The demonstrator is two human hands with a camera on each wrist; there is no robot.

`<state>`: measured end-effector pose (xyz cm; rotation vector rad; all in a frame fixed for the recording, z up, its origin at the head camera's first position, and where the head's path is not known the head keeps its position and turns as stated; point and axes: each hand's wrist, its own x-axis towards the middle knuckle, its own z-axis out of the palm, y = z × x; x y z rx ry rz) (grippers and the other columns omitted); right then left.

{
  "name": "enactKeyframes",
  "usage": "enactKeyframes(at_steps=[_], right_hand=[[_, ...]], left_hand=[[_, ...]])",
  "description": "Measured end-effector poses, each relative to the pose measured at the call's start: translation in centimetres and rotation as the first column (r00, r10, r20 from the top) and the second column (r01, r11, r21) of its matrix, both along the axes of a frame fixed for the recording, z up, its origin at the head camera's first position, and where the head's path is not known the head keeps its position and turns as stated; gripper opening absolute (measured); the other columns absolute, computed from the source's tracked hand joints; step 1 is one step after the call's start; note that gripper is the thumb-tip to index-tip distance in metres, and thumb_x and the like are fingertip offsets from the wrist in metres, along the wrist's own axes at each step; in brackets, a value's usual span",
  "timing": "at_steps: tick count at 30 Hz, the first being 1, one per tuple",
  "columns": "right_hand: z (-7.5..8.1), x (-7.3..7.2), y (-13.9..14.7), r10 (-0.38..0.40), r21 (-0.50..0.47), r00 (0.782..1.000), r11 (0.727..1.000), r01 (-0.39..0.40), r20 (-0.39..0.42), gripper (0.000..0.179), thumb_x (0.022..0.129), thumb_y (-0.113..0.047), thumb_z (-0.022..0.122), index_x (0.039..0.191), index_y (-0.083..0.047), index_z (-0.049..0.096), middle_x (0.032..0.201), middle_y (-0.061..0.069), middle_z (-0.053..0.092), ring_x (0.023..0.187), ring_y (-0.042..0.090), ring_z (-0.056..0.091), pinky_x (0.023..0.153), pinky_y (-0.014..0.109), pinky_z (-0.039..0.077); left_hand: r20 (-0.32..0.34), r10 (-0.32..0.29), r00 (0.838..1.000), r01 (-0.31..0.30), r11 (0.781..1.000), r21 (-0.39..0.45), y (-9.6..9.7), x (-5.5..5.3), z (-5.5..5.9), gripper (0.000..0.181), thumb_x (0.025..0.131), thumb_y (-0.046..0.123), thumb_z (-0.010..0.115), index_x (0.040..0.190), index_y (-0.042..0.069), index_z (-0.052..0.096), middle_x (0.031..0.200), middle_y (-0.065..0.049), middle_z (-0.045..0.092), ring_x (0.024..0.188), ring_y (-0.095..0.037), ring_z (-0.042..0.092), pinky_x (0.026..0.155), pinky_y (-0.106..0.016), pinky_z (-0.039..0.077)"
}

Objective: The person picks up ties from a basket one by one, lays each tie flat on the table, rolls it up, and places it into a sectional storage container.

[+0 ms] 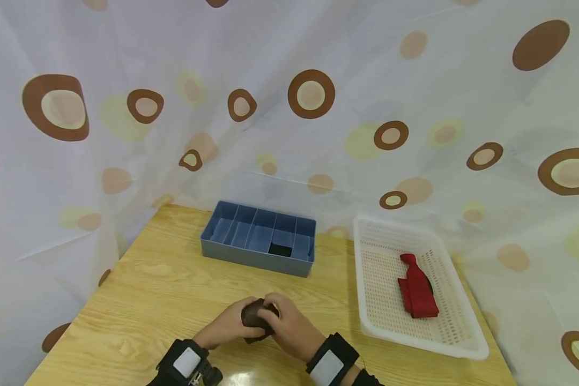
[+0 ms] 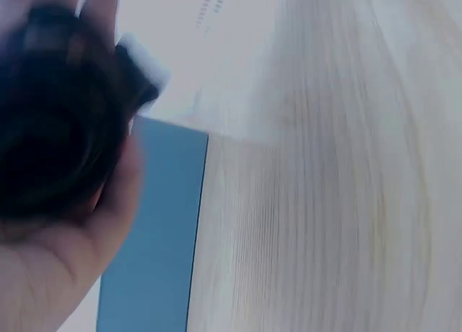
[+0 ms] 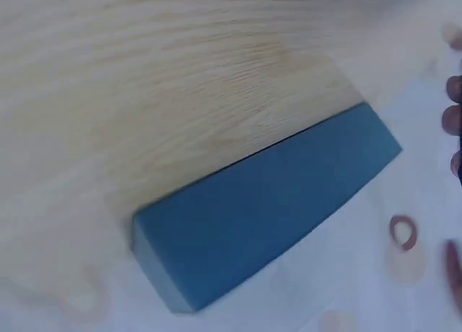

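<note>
Left hand [image 1: 229, 323] and right hand [image 1: 293, 328] bare, no gloves. Left wrist: broad black band [image 1: 170, 356], pale rectangular panel [image 1: 186, 362] on top, small black rounded housing [image 1: 213, 376] at its side, metallic glint beside it. Right wrist: matching black strap [image 1: 342, 349], light-grey rectangular plate [image 1: 327, 369], thin wire [image 1: 362, 361] behind. Black material [image 1: 366, 379] further up the right forearm.

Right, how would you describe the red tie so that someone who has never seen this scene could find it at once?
On the wood-grain table, find the white basket to the right of the blue divided box. Inside lies the red tie, folded; its colour sets it apart from the dark item in the person's hands.
</note>
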<state>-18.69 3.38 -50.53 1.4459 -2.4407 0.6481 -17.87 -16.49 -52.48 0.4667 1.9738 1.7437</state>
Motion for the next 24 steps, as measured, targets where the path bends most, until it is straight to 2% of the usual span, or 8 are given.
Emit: enactKeyframes(at_steps=[3, 4, 6, 8, 9, 11, 15, 24], right_hand=[[0.7, -0.6, 0.1, -0.169, 0.001, 0.947, 0.985, 0.175, 0.273, 0.06, 0.084, -0.013, 0.07, 0.135, -0.007, 0.037, 0.127, 0.016, 0.045, 0.107, 0.024, 0.054, 0.082, 0.032, 0.051], [1.0, -0.8, 0.1, -0.192, -0.015, 0.888, 0.976, 0.217, 0.418, 0.067, 0.084, -0.014, 0.071, 0.139, -0.007, 0.034, 0.13, 0.018, 0.044, 0.108, 0.026, 0.055, 0.081, 0.032, 0.052], [1.7, -1.2, -0.1, -0.141, -0.081, 0.694, 0.957, 0.278, 0.706, 0.069, 0.089, -0.02, 0.065, 0.143, -0.004, 0.027, 0.133, 0.021, 0.042, 0.106, 0.028, 0.057, 0.08, 0.033, 0.053], [2.5, -1.6, -0.4, -0.025, -0.154, 0.483, 0.932, 0.327, 0.875, 0.063, 0.094, -0.026, 0.058, 0.143, 0.0, 0.027, 0.135, 0.026, 0.041, 0.106, 0.028, 0.057, 0.079, 0.035, 0.054], [2.8, -1.8, -0.6, 0.027, -0.18, 0.4, 0.92, 0.348, 0.916, 0.063, 0.095, -0.028, 0.056, 0.143, 0.002, 0.028, 0.136, 0.027, 0.04, 0.106, 0.028, 0.058, 0.079, 0.036, 0.055], [3.4, -2.2, -1.0, 0.096, -0.201, 0.279, 0.904, 0.377, 0.955, 0.065, 0.095, -0.031, 0.054, 0.143, 0.004, 0.028, 0.138, 0.028, 0.039, 0.106, 0.025, 0.059, 0.079, 0.038, 0.055], [4.0, -3.4, -1.4, 0.119, -0.189, 0.214, 0.919, 0.345, 0.97, 0.063, 0.094, -0.03, 0.053, 0.143, 0.004, 0.032, 0.136, 0.026, 0.043, 0.097, 0.014, 0.06, 0.076, 0.031, 0.054], [6.1, -7.1, -3.4, 0.05, -0.09, 0.218, 0.979, 0.181, 0.975, 0.047, 0.093, -0.019, 0.056, 0.134, 0.004, 0.044, 0.12, 0.02, 0.056, 0.091, 0.014, 0.061, 0.076, 0.036, 0.055]], left_hand=[[-0.013, 0.255, 0.967, -0.256, 0.966, -0.035, 0.6, 0.1, 0.4, 0.068, 0.083, 0.026, 0.071, 0.136, -0.002, 0.039, 0.128, -0.023, 0.051, 0.11, -0.033, 0.057, 0.085, -0.041, 0.051], [-0.003, 0.327, 0.945, -0.327, 0.944, -0.035, 0.9, 0.1, 0.6, 0.07, 0.083, 0.026, 0.071, 0.138, -0.003, 0.037, 0.129, -0.024, 0.05, 0.112, -0.035, 0.056, 0.086, -0.043, 0.051], [0.006, 0.435, 0.9, -0.434, 0.9, -0.042, 1.3, -0.1, 1.0, 0.073, 0.082, 0.026, 0.072, 0.14, -0.001, 0.036, 0.13, -0.024, 0.05, 0.113, -0.036, 0.055, 0.086, -0.044, 0.051], [0.035, 0.471, 0.881, -0.471, 0.882, -0.009, 1.5, -0.3, 1.3, 0.07, 0.082, 0.026, 0.072, 0.139, 0.001, 0.038, 0.128, -0.023, 0.051, 0.111, -0.033, 0.057, 0.085, -0.042, 0.052], [0.054, 0.472, 0.88, -0.473, 0.881, 0.011, 1.5, -0.4, 1.4, 0.069, 0.083, 0.026, 0.071, 0.139, 0.002, 0.038, 0.127, -0.022, 0.052, 0.11, -0.032, 0.057, 0.083, -0.041, 0.053], [0.078, 0.459, 0.885, -0.463, 0.885, 0.042, 1.6, -0.5, 1.6, 0.069, 0.085, 0.027, 0.069, 0.14, 0.003, 0.035, 0.129, -0.022, 0.05, 0.111, -0.031, 0.057, 0.084, -0.04, 0.053], [0.101, 0.443, 0.891, -0.451, 0.889, 0.08, 1.6, -0.6, 1.7, 0.073, 0.088, 0.03, 0.065, 0.145, 0.006, 0.024, 0.137, -0.024, 0.042, 0.121, -0.036, 0.05, 0.091, -0.043, 0.049], [0.139, 0.437, 0.889, -0.454, 0.88, 0.135, 0.3, -1.8, 2.1, 0.073, 0.091, 0.025, 0.062, 0.137, 0.018, 0.006, 0.137, -0.027, 0.037, 0.123, -0.036, 0.049, 0.096, -0.038, 0.043]])
